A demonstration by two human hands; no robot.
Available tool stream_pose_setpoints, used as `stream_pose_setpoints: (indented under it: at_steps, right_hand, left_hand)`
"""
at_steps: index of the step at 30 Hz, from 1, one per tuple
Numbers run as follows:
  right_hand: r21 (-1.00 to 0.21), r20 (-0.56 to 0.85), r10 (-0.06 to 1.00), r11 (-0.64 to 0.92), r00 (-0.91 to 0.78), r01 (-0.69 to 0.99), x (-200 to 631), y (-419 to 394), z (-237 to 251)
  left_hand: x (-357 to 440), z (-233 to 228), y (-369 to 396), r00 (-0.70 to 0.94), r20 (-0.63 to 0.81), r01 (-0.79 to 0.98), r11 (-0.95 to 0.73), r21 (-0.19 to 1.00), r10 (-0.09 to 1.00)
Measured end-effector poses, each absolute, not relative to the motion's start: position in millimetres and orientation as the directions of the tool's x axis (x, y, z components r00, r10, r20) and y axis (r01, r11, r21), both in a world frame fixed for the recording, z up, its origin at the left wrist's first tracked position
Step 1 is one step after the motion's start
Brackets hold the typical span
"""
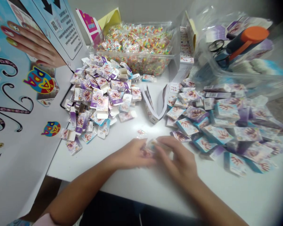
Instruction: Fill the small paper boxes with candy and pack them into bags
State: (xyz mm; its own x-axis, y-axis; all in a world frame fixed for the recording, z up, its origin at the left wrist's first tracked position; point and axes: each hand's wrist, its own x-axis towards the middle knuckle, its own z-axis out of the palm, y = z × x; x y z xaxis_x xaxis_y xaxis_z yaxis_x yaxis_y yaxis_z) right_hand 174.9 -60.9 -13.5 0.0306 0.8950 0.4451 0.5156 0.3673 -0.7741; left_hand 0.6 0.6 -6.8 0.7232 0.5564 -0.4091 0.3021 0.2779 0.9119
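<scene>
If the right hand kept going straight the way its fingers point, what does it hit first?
The right hand points left, so probably the small packet between both hands, then the left hand; motion blur makes the exact contact unclear.

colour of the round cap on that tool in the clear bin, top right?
Orange: the round cap tops a dark-bodied tool in the clear plastic bin. Head view, the only one.

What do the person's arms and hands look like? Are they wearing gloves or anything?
No gloves. The left hand and right hand are bare, and I see no rings or watch, though the hands are blurred. Both forearms are bare too. Only a bit of pink sleeve shows at the bottom edge on the left arm.
</scene>
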Motion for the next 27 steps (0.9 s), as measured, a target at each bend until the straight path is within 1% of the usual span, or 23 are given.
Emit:
stream_pose_setpoints:
  at_steps: [2,4,7,8,10,12,13,14,16,18,20,22,27]
  right_hand:
    - [-0.728,0.476,0.878,0.426,-0.05,0.537,177.3,-57.6,-7.8]
    - [-0.727,0.458,0.881,0.448,-0.119,0.521,180.3,-55.1,-3.1]
    - [-0.765,0.381,0.906,0.422,-0.185,0.486,183.0,-54.1,-3.4]
    - [-0.786,0.366,0.916,0.399,-0.166,0.472,183.1,-54.6,-5.6]
    - [-0.83,0.369,0.928,0.354,-0.051,0.432,181.7,-56.3,-11.8]
    - [-0.837,0.416,0.907,0.357,0.06,0.415,179.2,-58.6,-17.7]
    - [-0.82,0.448,0.891,0.377,0.072,0.43,177.8,-59.8,-19.8]
    - [-0.79,0.477,0.878,0.408,0.042,0.458,176.4,-60.9,-21.0]
    - [-0.716,0.506,0.858,0.474,-0.087,0.512,174.1,-62.8,-21.3]
    - [-0.677,0.485,0.851,0.51,-0.2,0.531,172.6,-63.8,-19.9]
    - [-0.674,0.447,0.858,0.509,-0.252,0.535,172.2,-63.8,-18.1]
    - [-0.693,0.424,0.875,0.479,-0.232,0.539,172.6,-62.9,-16.9]
    - [-0.737,0.439,0.893,0.42,-0.098,0.529,173.8,-59.3,-16.7]
  left_hand:
    - [1.1,-7.6,1.5,0.694,-0.348,0.273,0.217,0.937,0.63]
    - [1.6,-7.6,2.4,0.671,-0.286,0.279,0.124,0.952,0.684]
    - [2.4,-7.1,2.3,0.68,-0.219,0.347,-0.044,0.937,0.7]
    - [2.5,-6.9,1.8,0.69,-0.208,0.367,-0.088,0.926,0.693]
    - [2.4,-6.0,0.2,0.715,-0.207,0.385,-0.13,0.914,0.667]
    - [2.1,-5.2,-1.5,0.734,-0.219,0.376,-0.117,0.919,0.643]
    - [1.9,-4.9,-2.3,0.739,-0.212,0.355,-0.102,0.929,0.639]
    - [1.9,-5.0,-2.9,0.741,-0.197,0.322,-0.082,0.943,0.641]
    - [2.0,-6.2,-4.0,0.718,-0.162,0.24,-0.021,0.971,0.677]
    - [2.3,-8.0,-4.7,0.664,-0.157,0.174,0.053,0.983,0.731]
    - [2.8,-9.3,-5.2,0.61,-0.177,0.152,0.105,0.983,0.772]
    - [3.0,-8.9,-5.4,0.606,-0.187,0.159,0.113,0.981,0.773]
    - [1.8,-6.0,-4.7,0.631,-0.202,0.271,0.031,0.962,0.749]
